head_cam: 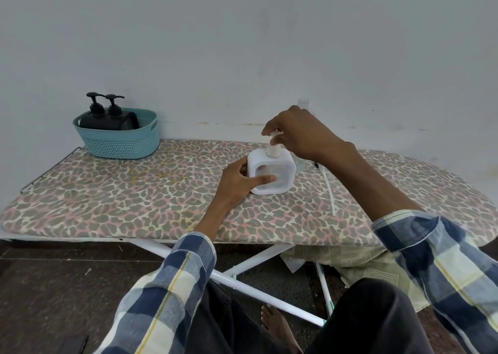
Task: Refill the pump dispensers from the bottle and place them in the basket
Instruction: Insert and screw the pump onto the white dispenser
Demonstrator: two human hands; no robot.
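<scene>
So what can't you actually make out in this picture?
- Bottle: head view, only its neck and a bit of its base show; the right hand hides the rest.
- Pump top: covered by the right hand's fingers.
- White dispenser: fill level unclear; left hand partly covers it.
- Black dispensers: lower parts hidden by the basket wall.

three dispensers (270,174), one basket (118,140), one bottle (303,102)
</scene>
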